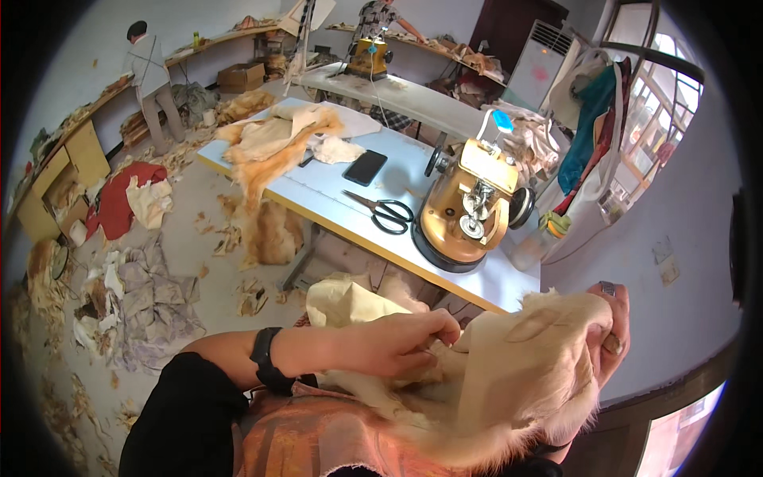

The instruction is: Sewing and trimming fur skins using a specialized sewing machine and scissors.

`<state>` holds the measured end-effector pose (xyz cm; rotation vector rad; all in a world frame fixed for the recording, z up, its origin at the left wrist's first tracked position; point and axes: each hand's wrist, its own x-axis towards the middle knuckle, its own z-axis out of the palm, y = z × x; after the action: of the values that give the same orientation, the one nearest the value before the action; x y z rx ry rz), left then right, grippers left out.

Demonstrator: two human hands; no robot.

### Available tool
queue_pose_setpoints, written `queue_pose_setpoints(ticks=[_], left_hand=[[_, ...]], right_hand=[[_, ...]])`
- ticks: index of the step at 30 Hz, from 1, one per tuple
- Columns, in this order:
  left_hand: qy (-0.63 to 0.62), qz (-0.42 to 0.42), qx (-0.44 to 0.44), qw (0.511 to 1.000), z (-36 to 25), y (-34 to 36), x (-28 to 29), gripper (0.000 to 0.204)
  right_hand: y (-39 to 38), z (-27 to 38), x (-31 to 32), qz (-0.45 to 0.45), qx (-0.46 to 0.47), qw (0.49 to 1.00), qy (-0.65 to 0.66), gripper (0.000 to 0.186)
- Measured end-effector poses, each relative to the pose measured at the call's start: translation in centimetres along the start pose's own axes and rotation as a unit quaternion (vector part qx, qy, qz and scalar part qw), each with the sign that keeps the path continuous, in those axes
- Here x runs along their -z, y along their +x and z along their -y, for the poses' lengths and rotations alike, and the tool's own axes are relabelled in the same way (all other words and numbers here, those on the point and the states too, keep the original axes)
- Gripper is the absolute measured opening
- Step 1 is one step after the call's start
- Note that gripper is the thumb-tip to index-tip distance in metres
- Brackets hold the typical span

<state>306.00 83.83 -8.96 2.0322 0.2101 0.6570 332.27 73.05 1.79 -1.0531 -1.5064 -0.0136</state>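
Observation:
A cream fur pelt (509, 374) is held up over my lap, leather side partly showing and long hair hanging along its lower edge. My left hand (409, 340), below a black wristband, is closed in a pinch on the pelt's left part; the fingertips are partly hidden. At the far right edge my right hand (613, 334) wraps round the same pelt, with rings on its fingers. A pale yellow piece (350, 300) lies beyond my left wrist. Under the pelt an orange patterned cloth (310, 437) covers my lap.
Ahead, a blue-white table (302, 187) bears a yellow fur sewing machine (465, 203), black-handled scissors (389, 216), a phone (366, 168) and orange-and-cream fur (278, 139). Scraps and a grey cloth pile (155, 298) litter the floor. Two people (149, 71) work at the back.

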Motion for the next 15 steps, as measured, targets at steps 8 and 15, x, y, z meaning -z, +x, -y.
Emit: queue_pose_setpoints(ticks=[8,15], left_hand=[[0.122,-0.098,0.101,0.983,10.1,-6.6,13.1,0.02],[0.225,-0.128,0.124,0.958,11.0,-5.2,11.7,0.014]], right_hand=[[-5.7,-9.1,-1.5,0.266,-0.229,0.935,-0.043,0.021],[-7.4,-9.2,-7.9,0.397,-0.225,0.89,-0.018,0.029]])
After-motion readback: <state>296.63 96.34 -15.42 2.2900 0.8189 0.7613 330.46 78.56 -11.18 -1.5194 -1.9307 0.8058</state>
